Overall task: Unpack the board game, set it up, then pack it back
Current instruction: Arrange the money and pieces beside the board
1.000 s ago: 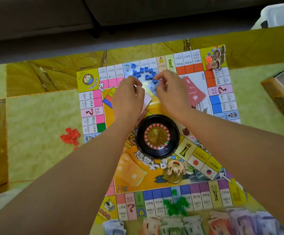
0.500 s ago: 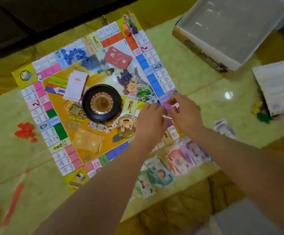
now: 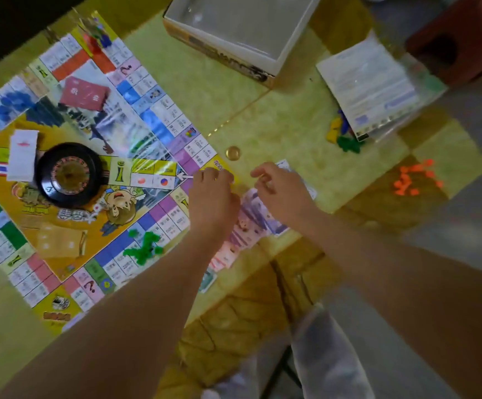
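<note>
Left forearm (image 3: pixel 136 312): bare along all its visible length, long and slim, narrowing toward the wrist.
Right forearm (image 3: pixel 406 283): bare likewise, broad at the picture's edge and tapering to the wrist.
Left grip (image 3: pixel 214 197): bare hand, knuckles showing; details blurred.
Right grip (image 3: pixel 280 191): bare hand, short nails faintly visible; blurred.
Clothing: pale whitish-grey cloth (image 3: pixel 320 349) low between the forearms, softly folded; which garment it is cannot be told.

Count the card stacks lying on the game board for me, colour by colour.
Red card stack: 1
White card stack: 1
Orange card stack: 1
Total on the game board: 3
</note>
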### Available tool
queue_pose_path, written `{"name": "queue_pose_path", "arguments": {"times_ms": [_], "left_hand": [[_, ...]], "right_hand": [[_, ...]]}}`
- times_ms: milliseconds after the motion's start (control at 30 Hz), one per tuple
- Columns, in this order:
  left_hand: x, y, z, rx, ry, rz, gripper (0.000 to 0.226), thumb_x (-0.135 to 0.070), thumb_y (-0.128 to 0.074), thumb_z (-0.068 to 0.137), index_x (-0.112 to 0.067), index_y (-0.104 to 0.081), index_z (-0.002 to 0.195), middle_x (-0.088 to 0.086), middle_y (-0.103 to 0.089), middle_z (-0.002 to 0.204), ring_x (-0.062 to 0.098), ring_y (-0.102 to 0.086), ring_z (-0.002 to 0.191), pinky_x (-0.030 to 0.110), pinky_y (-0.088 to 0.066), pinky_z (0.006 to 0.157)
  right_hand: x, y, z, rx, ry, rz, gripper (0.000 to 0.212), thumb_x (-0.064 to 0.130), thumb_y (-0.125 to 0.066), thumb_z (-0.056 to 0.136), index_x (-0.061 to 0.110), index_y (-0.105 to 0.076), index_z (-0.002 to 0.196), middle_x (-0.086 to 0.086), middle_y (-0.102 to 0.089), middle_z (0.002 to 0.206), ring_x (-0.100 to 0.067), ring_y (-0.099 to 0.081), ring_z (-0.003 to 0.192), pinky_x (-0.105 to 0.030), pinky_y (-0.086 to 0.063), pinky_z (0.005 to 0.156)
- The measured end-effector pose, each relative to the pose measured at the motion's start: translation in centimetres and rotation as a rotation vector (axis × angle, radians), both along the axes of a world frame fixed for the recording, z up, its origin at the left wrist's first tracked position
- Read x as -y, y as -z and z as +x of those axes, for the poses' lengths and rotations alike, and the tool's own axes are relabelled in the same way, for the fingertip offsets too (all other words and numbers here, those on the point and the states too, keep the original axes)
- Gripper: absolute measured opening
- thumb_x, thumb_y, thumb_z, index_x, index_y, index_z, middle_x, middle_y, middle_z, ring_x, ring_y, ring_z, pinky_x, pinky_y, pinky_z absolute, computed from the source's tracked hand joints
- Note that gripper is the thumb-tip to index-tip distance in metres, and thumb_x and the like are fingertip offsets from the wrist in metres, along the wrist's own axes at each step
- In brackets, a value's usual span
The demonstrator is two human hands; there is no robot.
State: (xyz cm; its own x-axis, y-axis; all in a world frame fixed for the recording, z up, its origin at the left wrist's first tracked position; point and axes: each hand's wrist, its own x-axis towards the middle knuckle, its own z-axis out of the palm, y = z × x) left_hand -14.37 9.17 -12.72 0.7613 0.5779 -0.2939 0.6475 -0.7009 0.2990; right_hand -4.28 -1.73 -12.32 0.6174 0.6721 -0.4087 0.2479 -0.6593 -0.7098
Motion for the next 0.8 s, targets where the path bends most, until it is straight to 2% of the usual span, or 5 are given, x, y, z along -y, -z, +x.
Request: {"name": "queue_pose_path", "arguments": {"times_ms": [167,367,500,667,800], "left_hand": [[7.5,-1.7,6.6,0.117,0.047,-0.152,0.027,-0.008,-0.060,0.082,-0.008,-0.062,0.108,0.016,-0.054,0.108,0.036,-0.052,0.099,0.040,-0.039,0.075],[15.0,-1.4,13.2,0.076,0.191,-0.348,0.038,-0.013,-0.061,0.087,-0.014,-0.050,0.122,0.008,-0.042,0.119,0.025,-0.051,0.087,0.031,-0.033,0.067],[20.1,-0.4,17.6,0.049,0.223,-0.384,0.054,-0.010,-0.065,0.083,-0.015,-0.042,0.132,0.010,-0.035,0.123,0.028,-0.055,0.092,0.034,-0.044,0.069],[23.2,1.8,20.2,0.025,0.232,-0.353,0.084,-0.005,-0.071,0.076,-0.026,-0.029,0.145,0.011,-0.024,0.136,0.029,-0.056,0.104,0.035,-0.053,0.084],[23.6,2.8,21.1,0.022,0.274,-0.263,0.063,-0.012,-0.075,0.078,-0.017,-0.043,0.132,0.009,-0.030,0.129,0.027,-0.055,0.101,0.034,-0.049,0.085]], "right_hand": [[9.5,-0.5,5.8,0.103,0.169,-0.127,0.018,0.011,-0.053,0.090,0.017,-0.056,0.107,0.002,-0.055,0.084,-0.020,-0.056,0.074,-0.036,-0.047,0.066],[18.7,0.3,12.0,0.306,0.374,-0.340,0.033,0.007,-0.062,0.085,0.009,-0.048,0.115,-0.010,-0.046,0.120,-0.027,-0.053,0.096,-0.039,-0.044,0.071],[23.6,2.7,15.7,0.291,0.489,-0.419,0.045,0.005,-0.066,0.082,0.003,-0.045,0.122,-0.019,-0.039,0.127,-0.037,-0.050,0.109,-0.041,-0.044,0.086],[25.2,4.4,17.0,0.219,0.435,-0.302,0.041,0.004,-0.064,0.082,0.008,-0.047,0.119,-0.012,-0.043,0.120,-0.027,-0.051,0.096,-0.038,-0.045,0.079],[25.4,4.9,17.2,0.196,0.441,-0.184,0.024,0.003,-0.065,0.082,0.013,-0.056,0.103,-0.001,-0.048,0.099,-0.019,-0.052,0.084,-0.032,-0.046,0.075]]}}
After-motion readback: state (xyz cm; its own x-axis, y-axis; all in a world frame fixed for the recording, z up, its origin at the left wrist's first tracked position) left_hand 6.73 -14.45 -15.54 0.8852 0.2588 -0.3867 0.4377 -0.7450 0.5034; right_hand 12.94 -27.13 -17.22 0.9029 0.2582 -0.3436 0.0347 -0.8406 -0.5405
